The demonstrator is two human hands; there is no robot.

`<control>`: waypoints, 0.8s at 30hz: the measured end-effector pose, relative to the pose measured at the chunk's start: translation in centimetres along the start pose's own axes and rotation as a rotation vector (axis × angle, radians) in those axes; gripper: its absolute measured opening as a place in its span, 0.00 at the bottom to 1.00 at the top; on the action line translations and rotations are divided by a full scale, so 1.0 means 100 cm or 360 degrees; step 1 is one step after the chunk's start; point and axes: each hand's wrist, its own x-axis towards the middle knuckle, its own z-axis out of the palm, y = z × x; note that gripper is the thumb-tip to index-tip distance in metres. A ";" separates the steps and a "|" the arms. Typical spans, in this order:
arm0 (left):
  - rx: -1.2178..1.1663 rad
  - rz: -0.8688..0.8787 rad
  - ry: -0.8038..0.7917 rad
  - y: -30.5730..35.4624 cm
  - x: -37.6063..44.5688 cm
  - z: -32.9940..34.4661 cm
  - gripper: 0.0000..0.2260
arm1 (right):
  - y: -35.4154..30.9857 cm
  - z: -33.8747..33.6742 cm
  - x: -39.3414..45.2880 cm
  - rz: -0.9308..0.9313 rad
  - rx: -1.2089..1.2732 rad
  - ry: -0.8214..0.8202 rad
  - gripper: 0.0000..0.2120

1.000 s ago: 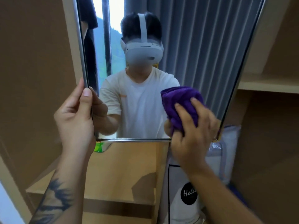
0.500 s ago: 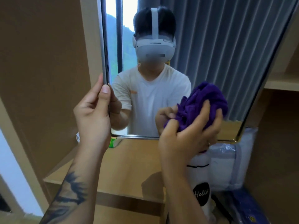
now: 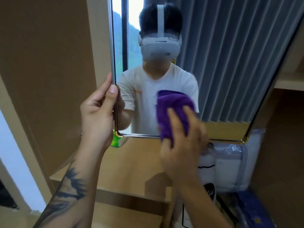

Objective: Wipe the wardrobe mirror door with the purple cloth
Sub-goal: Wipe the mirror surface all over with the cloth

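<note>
The wardrobe mirror door [image 3: 230, 63] fills the upper middle of the view, swung open, with a thin metal frame and gold corners. My left hand [image 3: 97, 111] grips its left edge near the bottom corner, thumb on the front of the frame. My right hand [image 3: 182, 142] presses the bunched purple cloth [image 3: 172, 109] against the lower part of the glass, fingers spread over the cloth; the hand is blurred by motion. The glass reflects a person in a white shirt wearing a headset, and grey curtains.
A wooden shelf [image 3: 131, 165] runs below the mirror, with a green item [image 3: 116, 140] behind the door's corner. White plastic-wrapped bedding [image 3: 233, 167] and a blue bag [image 3: 253, 211] sit at the lower right. Brown wardrobe panels stand on the left and right.
My right hand has moved the purple cloth down and to the left onto the lower glass, flattening it there. My left hand keeps its grip on the door's edge.
</note>
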 end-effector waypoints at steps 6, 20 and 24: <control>0.0024 0.0029 0.0005 -0.002 -0.003 0.001 0.16 | 0.056 -0.025 0.011 0.0668 0.0374 0.0396 0.32; -0.0120 -0.0118 -0.0076 0.004 -0.006 -0.006 0.13 | -0.078 0.010 0.019 0.0101 0.0130 -0.0006 0.32; -0.0106 -0.0093 -0.0067 0.007 -0.010 -0.004 0.13 | -0.052 0.007 0.016 -0.0439 -0.0043 -0.0146 0.30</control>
